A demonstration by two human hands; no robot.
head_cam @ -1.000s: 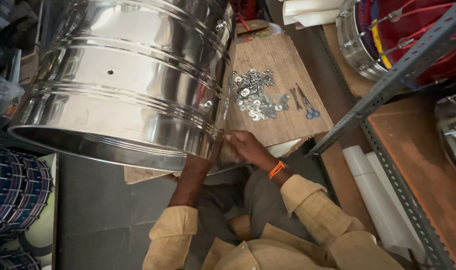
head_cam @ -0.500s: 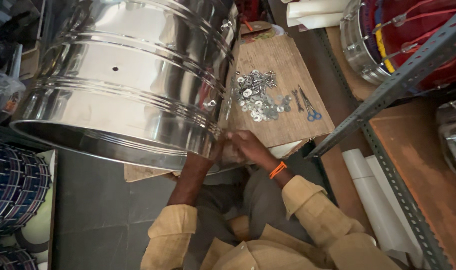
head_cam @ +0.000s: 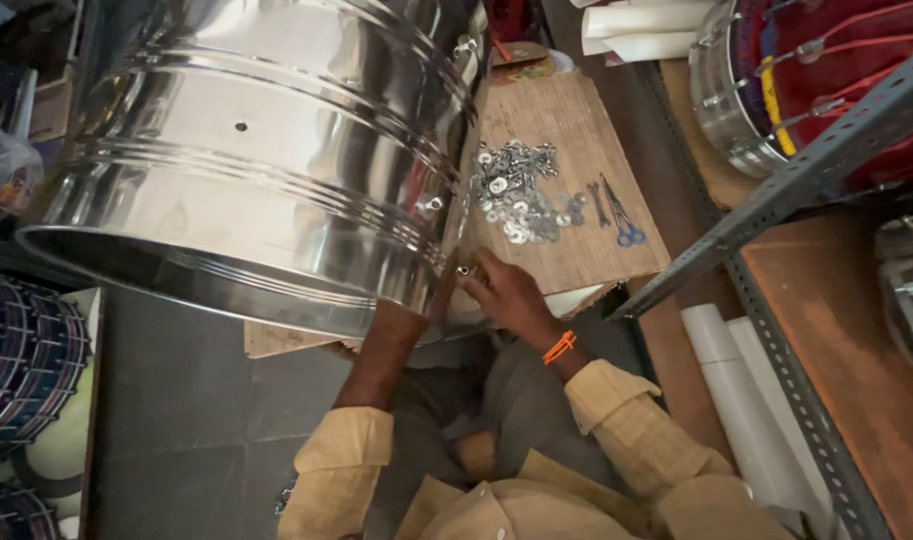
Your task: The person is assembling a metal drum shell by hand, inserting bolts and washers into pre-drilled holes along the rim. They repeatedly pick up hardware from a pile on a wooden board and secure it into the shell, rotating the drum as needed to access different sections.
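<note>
Head view, looking down. I see a big shiny metal drum shell (head_cam: 266, 160) filling the upper left of the frame, lying tilted with its open rim toward lower left. The right hand (head_cam: 506, 292) sits at centre frame, at the shell's outer wall near the rim, fingers pinched on a small metal fitting (head_cam: 463, 270) at the shell's edge. An orange band (head_cam: 558, 347) circles that wrist. The left hand goes up under the rim into the shell; only the forearm (head_cam: 388, 350) shows, so I cannot tell whether that hand is clenched or released.

Just right of the shell, a wooden board (head_cam: 566, 190) lies flat, upper centre. On it: a loose pile of washers and bolts (head_cam: 516, 195), and beside that, blue-handled pliers (head_cam: 621, 215). A slotted metal shelf post (head_cam: 776, 190) runs diagonally at right. White rolls (head_cam: 746, 400) lie at lower right.
</note>
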